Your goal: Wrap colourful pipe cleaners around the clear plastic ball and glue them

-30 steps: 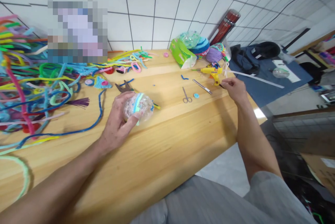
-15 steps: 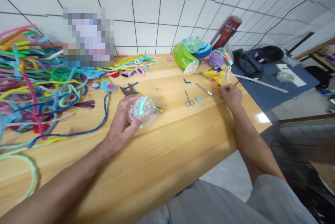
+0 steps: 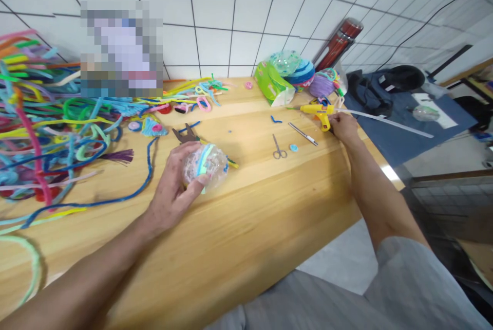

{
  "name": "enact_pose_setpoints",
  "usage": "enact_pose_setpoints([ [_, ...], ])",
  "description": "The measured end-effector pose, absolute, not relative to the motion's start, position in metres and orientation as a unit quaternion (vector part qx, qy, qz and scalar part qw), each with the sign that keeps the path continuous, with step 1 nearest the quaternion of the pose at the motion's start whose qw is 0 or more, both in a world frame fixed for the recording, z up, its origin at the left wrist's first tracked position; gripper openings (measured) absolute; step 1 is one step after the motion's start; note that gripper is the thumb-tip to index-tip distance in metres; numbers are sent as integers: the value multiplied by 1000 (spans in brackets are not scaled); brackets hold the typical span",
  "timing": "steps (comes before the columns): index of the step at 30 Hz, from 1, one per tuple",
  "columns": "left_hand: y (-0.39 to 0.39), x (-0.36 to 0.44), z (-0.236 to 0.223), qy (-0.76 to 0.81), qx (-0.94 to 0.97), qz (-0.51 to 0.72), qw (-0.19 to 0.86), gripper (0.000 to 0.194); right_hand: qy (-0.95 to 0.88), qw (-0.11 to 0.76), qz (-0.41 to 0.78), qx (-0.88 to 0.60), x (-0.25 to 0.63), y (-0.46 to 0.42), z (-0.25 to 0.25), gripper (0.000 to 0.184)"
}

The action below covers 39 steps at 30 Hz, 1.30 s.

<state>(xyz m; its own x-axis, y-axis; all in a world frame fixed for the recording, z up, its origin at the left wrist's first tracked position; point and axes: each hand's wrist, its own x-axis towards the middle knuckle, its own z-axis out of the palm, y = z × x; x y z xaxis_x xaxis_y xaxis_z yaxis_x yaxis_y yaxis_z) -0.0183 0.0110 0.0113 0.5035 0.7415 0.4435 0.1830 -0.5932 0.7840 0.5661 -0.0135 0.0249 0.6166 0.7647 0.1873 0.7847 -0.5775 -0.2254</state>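
Clear plastic ball [image 3: 215, 165] prob. light, dents easily; L hand [image 3: 175, 181] cups it, best gripped round sides. R hand [image 3: 344, 128] nr glue gun [image 3: 319, 110], grip unclear.

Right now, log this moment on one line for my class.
left hand: holding clear ball | right hand: at yellow glue gun | scissors, pen: on table, between hands

On the table [image 3: 231, 227], scissors [image 3: 279, 147] lie right of the pliers [image 3: 186, 134], before the packet [image 3: 272, 84].
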Motion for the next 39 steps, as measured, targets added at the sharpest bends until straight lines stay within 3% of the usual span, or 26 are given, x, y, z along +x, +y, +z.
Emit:
enact_pose_setpoints([
  [8,11,-17,14,290,805,397,333,52,-456,117,-87,-878,509,-62,31,28],
  [13,12,-17,14,301,804,397,326,52,-492,30,-83,-866,475,-49,27,30],
  [16,12,-16,14,286,813,394,318,51,-478,21,-67,-875,470,-39,28,28],
  [20,11,-14,13,275,806,411,325,50,-484,46,-49,-873,459,-38,36,25],
  [23,10,-13,13,273,803,411,335,53,-539,110,-23,-835,432,-22,46,18],
  [28,10,-12,16,270,805,401,345,54,-650,204,30,-732,360,66,50,10],
  [33,10,-13,14,261,804,406,346,54,-695,228,81,-678,321,146,33,14],
  [39,11,-11,10,254,800,421,345,57,-763,225,88,-599,300,143,11,10],
])
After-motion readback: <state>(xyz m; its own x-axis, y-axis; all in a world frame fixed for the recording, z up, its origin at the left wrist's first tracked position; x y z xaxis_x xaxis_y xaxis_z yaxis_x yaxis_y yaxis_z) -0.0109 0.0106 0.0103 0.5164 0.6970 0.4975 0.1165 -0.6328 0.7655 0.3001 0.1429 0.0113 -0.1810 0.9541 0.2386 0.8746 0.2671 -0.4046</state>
